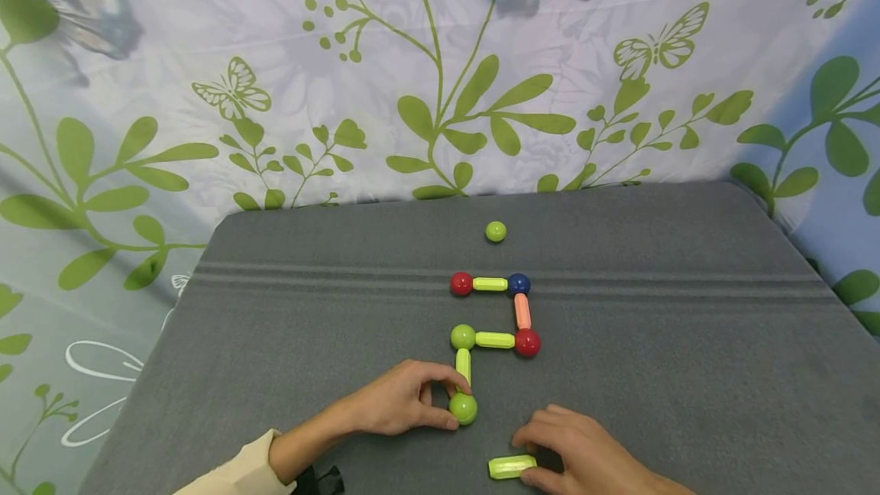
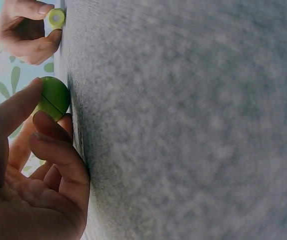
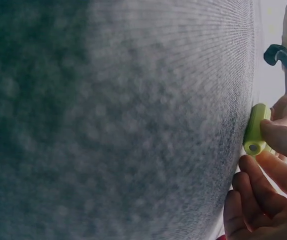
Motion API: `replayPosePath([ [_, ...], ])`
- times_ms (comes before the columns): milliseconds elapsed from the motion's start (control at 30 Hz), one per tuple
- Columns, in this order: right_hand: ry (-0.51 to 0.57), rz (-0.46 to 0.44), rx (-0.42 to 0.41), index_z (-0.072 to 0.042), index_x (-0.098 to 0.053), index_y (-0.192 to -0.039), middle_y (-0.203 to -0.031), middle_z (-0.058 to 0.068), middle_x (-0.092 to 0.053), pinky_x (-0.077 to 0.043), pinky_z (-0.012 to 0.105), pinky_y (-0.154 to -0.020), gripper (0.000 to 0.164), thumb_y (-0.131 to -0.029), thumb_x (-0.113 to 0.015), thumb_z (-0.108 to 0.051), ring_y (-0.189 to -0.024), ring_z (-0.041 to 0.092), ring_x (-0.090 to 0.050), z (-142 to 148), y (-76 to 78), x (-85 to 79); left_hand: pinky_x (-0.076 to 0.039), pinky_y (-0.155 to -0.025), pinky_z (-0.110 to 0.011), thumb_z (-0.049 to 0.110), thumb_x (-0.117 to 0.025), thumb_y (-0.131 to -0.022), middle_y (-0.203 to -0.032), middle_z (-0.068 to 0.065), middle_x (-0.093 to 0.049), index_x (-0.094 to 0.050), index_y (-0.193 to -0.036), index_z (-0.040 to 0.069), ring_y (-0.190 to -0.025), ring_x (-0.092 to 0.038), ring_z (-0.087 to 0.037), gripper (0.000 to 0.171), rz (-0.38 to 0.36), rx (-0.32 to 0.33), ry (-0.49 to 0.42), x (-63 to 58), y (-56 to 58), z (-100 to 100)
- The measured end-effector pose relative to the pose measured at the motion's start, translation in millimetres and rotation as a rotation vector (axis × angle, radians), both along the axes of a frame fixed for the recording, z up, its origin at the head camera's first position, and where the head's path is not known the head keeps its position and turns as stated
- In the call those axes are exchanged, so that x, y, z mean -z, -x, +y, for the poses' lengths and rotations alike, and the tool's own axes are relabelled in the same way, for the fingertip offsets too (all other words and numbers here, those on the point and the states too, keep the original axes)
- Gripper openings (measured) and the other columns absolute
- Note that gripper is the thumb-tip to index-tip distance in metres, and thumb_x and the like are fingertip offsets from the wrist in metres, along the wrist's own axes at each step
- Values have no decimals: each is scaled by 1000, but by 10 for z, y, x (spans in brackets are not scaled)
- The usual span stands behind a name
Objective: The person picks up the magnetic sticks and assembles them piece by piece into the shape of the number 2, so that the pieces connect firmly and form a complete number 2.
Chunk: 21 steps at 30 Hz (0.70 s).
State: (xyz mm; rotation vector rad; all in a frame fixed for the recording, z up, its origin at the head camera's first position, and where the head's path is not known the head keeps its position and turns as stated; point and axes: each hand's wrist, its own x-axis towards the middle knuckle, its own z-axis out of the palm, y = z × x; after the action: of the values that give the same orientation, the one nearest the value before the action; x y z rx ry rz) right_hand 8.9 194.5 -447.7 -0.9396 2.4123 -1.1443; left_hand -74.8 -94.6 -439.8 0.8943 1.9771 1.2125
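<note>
My left hand [image 1: 402, 401] pinches a green ball [image 1: 464, 408] between thumb and fingers at the near end of a zigzag chain lying on the grey table. From this ball a yellow-green magnetic rod [image 1: 464, 367] leads to another green ball [image 1: 464, 337]. The chain continues through a yellow-green rod [image 1: 495, 340], a red ball [image 1: 527, 342], a pink rod [image 1: 522, 312], a blue ball [image 1: 519, 284], a further yellow-green rod [image 1: 490, 284] and a red ball [image 1: 461, 283]. To the right and nearer, my right hand [image 1: 584, 445] pinches a loose yellow-green rod [image 3: 256, 129] by one end, close to the tabletop.
A single green ball [image 1: 496, 231] lies apart beyond the chain, towards the far edge. Grey cloth covers the table [image 1: 309, 312], with a crease running across it. Behind hangs a curtain [image 1: 289, 37] printed with leaves and butterflies.
</note>
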Motion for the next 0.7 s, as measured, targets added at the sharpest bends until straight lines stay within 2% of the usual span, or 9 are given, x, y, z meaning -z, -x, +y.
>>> replayPosePath([
  [167,-30,1,-1,-21,-72,-101,-90,-25,-53,-45,22,-65,14,-91,-73,-32,-80,-4,-47,-3,9,12,-40,-49,-16,16,-79,-86,-97,11,-64,-68,-116,18,-51,-47,2,31,1,2,-3,-2,0,1],
  [267,-12,7,21,-22,-72,-98,-89,-24,-53,-45,22,-65,12,-91,-73,-30,-79,-3,-48,-1,9,16,-40,-50,-16,15,-79,-86,-97,11,-63,-68,-115,18,-52,-47,2,31,5,2,-4,-1,0,1],
  [500,31,59,124,-24,-71,-99,-91,-22,-55,-46,25,-65,8,-92,-72,-29,-80,-1,-50,15,27,-45,-41,-51,-16,15,-79,-86,-97,11,-63,-68,-116,18,-53,-48,2,32,7,2,-4,1,1,1],
  [700,-1,179,249,-29,-68,-94,-89,-24,-54,-47,26,-67,13,-87,-78,-24,-81,1,-52,-16,61,-96,-41,-51,-16,15,-79,-86,-96,11,-63,-68,-115,19,-53,-48,2,31,4,-2,1,1,4,2],
])
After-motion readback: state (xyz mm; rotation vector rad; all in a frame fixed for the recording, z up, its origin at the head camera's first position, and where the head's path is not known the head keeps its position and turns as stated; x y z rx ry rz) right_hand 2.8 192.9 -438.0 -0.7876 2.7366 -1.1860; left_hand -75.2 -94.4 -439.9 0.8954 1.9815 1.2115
